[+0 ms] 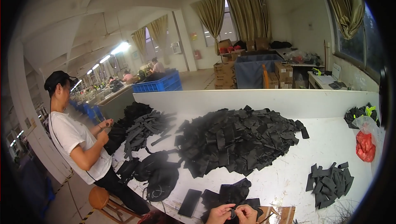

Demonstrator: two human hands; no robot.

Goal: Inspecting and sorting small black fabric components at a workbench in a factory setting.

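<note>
At the front edge of the table, my left hand (220, 214) and my right hand (246, 214) are close together, fingers pinched. Between the fingertips is a small dark fabric piece (233, 214), mostly covered by them. Just beyond my hands lie several black fabric pieces (235, 191), loosely bunched. To the left of my hands a black smartphone (189, 202) lies flat. A piece of brown cardboard (284, 214) sits right of my right hand, with a thin dark object on it that I cannot make out.
A large heap of black fabric pieces (239, 141) covers the table's middle; a smaller pile (330, 184) lies right. A red plastic bag (365, 146) stands near the right edge. At left a co-worker (78, 137) stands beside grey strips (146, 129) and a wooden stool (100, 198). A low white partition (255, 95) closes the back.
</note>
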